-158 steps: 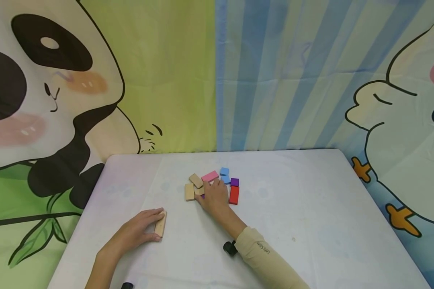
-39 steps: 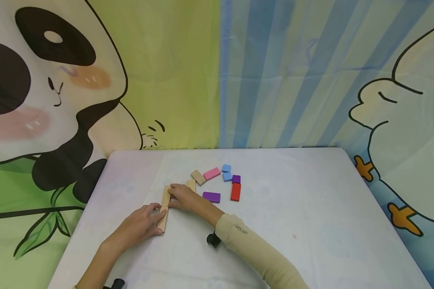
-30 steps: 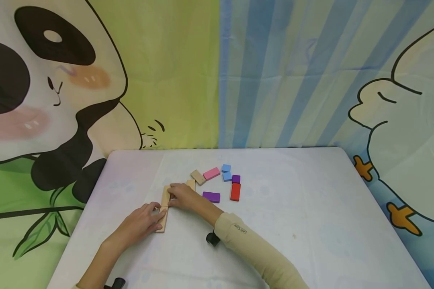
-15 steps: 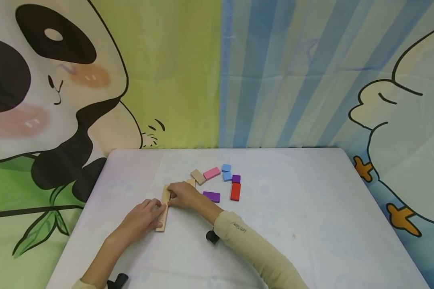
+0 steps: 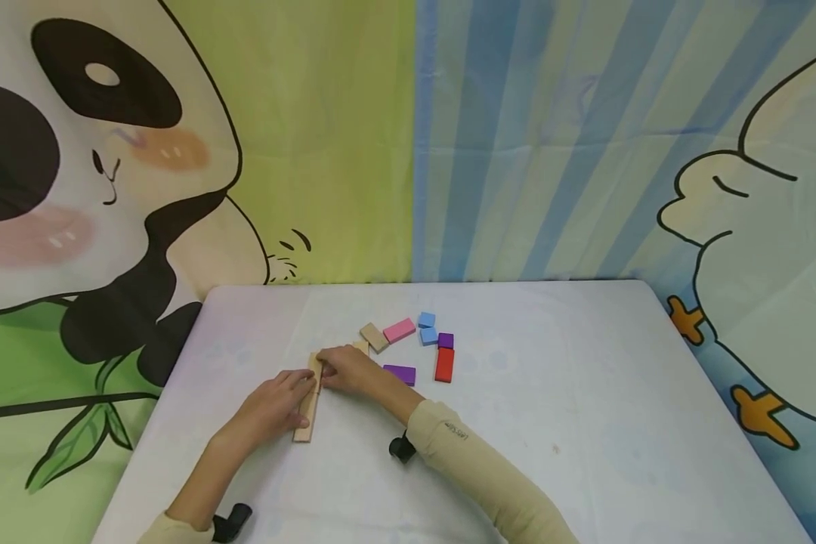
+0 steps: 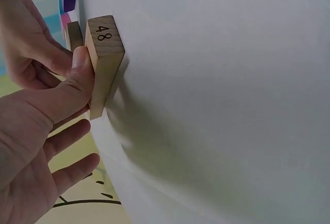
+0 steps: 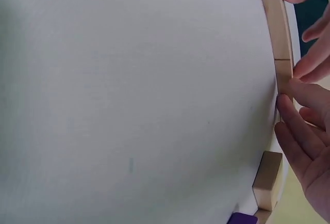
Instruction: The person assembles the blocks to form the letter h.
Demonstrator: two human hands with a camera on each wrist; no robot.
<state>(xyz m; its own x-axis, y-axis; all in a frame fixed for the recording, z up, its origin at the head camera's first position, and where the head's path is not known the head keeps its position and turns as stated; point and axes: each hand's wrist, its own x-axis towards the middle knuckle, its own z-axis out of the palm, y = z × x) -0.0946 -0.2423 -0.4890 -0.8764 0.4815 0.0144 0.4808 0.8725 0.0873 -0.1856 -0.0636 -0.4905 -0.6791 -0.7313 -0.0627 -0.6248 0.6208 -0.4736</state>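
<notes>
Two plain wooden blocks lie end to end in a line on the left of the table in the head view. My left hand [image 5: 275, 408] lies along the outer side of the near block [image 5: 303, 433]. Its thumb touches this block, its forefinger reaches the seam and the other fingers are spread loose. The left wrist view shows "48" on the near block's end [image 6: 104, 38]. With thumb and fingertips my right hand [image 5: 350, 372] pinches the far block [image 5: 314, 361]. In the right wrist view its fingers partly cover that block [image 7: 283, 73], and the two ends meet.
To the right lie a purple block [image 5: 401, 375], a red block [image 5: 444, 366], a small purple cube [image 5: 446, 341], a pink block [image 5: 399, 330], two light blue cubes [image 5: 427, 320] and a tan block [image 5: 374, 337]. Another wooden block [image 5: 361, 347] peeks out behind my right hand.
Earlier my right hand was among the loose blocks; now it is at the far end of the line. My left hand has slid forward along the near block, up to the seam.
</notes>
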